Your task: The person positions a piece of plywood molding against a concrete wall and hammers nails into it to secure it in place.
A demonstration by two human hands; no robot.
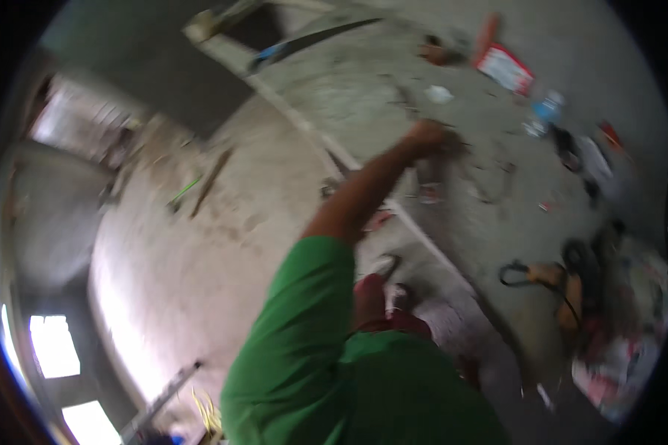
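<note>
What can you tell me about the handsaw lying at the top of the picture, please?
The handsaw has a long, dark, tapering blade and a blue handle at its left end. It lies flat on the grey concrete floor, slanting up to the right, beside a pale wooden plank. Neither of the hands touches it; blur hides its teeth.

Rough matt concrete floor; green cloth sleeve; pale wooden plank.
</note>
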